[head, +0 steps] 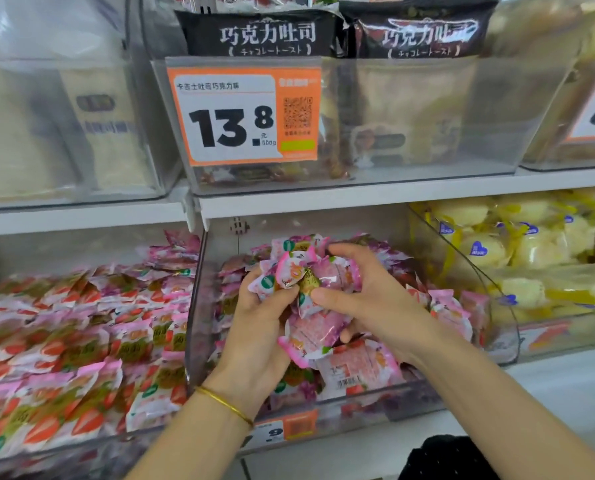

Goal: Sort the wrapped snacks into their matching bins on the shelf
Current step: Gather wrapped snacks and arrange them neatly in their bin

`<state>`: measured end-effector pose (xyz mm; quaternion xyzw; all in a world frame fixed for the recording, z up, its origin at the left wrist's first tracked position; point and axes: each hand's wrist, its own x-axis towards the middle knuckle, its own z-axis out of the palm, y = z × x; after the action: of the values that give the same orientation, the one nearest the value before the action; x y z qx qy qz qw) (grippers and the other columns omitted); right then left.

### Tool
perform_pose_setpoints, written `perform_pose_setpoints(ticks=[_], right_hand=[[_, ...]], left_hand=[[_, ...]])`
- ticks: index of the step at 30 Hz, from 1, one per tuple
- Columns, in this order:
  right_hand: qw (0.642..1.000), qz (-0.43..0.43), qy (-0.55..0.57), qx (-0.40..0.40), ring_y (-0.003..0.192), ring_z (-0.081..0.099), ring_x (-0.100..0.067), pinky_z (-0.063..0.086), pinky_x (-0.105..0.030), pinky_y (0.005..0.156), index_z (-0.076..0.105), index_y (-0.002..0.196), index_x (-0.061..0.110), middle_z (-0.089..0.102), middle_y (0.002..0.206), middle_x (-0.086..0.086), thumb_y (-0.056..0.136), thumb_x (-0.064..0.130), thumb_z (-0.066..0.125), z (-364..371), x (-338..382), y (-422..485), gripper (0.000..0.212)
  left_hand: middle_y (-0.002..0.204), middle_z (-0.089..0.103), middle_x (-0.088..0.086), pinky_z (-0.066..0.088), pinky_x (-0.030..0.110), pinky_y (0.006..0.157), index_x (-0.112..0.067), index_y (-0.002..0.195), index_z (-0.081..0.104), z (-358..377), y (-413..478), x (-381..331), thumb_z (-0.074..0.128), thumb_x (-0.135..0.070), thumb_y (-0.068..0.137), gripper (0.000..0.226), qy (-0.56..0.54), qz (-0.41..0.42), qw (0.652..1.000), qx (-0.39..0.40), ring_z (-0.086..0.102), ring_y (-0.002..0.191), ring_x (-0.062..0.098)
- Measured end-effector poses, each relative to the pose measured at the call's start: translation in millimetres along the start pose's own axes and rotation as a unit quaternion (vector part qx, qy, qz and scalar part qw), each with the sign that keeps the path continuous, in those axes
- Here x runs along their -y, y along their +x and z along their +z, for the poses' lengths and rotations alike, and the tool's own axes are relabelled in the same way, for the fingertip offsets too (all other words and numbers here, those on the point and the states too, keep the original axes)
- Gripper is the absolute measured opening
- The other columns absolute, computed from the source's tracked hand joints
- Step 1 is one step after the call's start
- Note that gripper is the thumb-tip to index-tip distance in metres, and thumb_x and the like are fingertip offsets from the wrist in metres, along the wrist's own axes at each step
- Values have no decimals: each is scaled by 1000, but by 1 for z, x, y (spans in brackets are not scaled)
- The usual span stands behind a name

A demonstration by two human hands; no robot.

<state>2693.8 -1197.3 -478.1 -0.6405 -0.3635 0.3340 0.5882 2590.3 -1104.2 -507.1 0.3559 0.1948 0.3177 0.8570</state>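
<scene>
Both hands hold a bunch of pink wrapped snacks over the middle clear bin on the lower shelf. My left hand, with a gold bangle on the wrist, grips the bunch from the left. My right hand curls round it from the right and top. Another pink pack hangs between my palms. The bin below holds more pink packs.
The left bin holds strawberry-print packs. Yellow wrapped cakes fill the right bin. On the upper shelf stand black chocolate toast bags behind an orange 13.8 price tag. A white shelf edge runs above my hands.
</scene>
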Motion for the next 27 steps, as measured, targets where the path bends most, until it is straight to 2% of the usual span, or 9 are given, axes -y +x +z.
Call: perform_pose_setpoints(ticks=[3, 5, 7, 11, 13, 16, 20, 23, 27], right_hand=[[999, 27, 33, 12, 59, 66, -9, 57, -29, 52, 35, 129, 27, 65, 74, 10, 78, 5, 72, -1, -2, 3, 67], [999, 34, 21, 18, 73, 71, -13, 58, -30, 57, 31, 135, 28, 56, 102, 19, 77, 3, 73, 3, -4, 5, 76], [1000, 21, 0, 9, 74, 71, -13, 57, -28, 56, 38, 131, 24, 56, 114, 9, 77, 1, 73, 6, -6, 7, 68], [1000, -1, -6, -16, 63, 64, -6, 50, -20, 52, 53, 103, 27, 63, 102, -1, 80, 0, 70, 5, -8, 12, 39], [999, -14, -21, -22, 60, 61, -4, 48, -18, 52, 58, 97, 25, 65, 93, 7, 80, 3, 70, 3, -9, 13, 30], [999, -24, -21, -41, 55, 57, 3, 46, -15, 51, 59, 91, 25, 65, 79, 18, 80, 6, 70, 5, -10, 14, 24], [995, -38, -25, -85, 68, 58, -14, 45, -17, 50, 61, 95, 16, 65, 88, -5, 81, 9, 70, 8, -11, 17, 18], [991, -47, -26, -126, 64, 53, -17, 47, -22, 52, 58, 97, 14, 59, 85, -13, 82, 12, 69, 9, -11, 19, 18], [983, -73, -25, -169, 63, 54, -13, 48, -24, 56, 57, 98, 7, 59, 85, -15, 82, 12, 69, 13, -9, 19, 21]], left_hand=[[120, 62, 21, 56, 47, 80, -11, 130, 49, -4, 5, 1, 49, 0, 91, 41, -25, -7, 999, -23, 62, 107, 36], [119, 63, 21, 56, 45, 78, -11, 129, 50, -6, 8, 0, 49, 0, 91, 40, -40, -5, 999, -33, 62, 106, 34], [118, 63, 21, 56, 46, 78, -10, 129, 51, -9, 8, -2, 49, 0, 91, 39, -51, 1, 998, -37, 63, 105, 34], [100, 69, 14, 57, 40, 73, -9, 132, 48, -14, 9, -4, 48, 1, 91, 42, -54, 28, 997, -40, 67, 87, 27], [90, 70, 9, 58, 37, 68, -11, 132, 46, -15, 10, -5, 48, 2, 91, 43, -67, 28, 996, -42, 68, 81, 24], [96, 69, 12, 58, 42, 71, -13, 132, 46, -15, 11, -5, 49, 2, 91, 44, -82, 12, 995, -56, 68, 87, 26], [118, 63, 22, 56, 53, 72, -8, 133, 46, -16, 14, -8, 50, 1, 91, 43, -144, -45, 985, -83, 65, 98, 35], [115, 62, 24, 58, 50, 60, -7, 135, 44, -15, 15, -9, 51, 1, 91, 46, -181, -64, 976, -101, 66, 93, 37], [107, 63, 23, 58, 51, 59, -8, 135, 43, -13, 13, -11, 51, 2, 91, 46, -194, -63, 972, -119, 66, 91, 38]])
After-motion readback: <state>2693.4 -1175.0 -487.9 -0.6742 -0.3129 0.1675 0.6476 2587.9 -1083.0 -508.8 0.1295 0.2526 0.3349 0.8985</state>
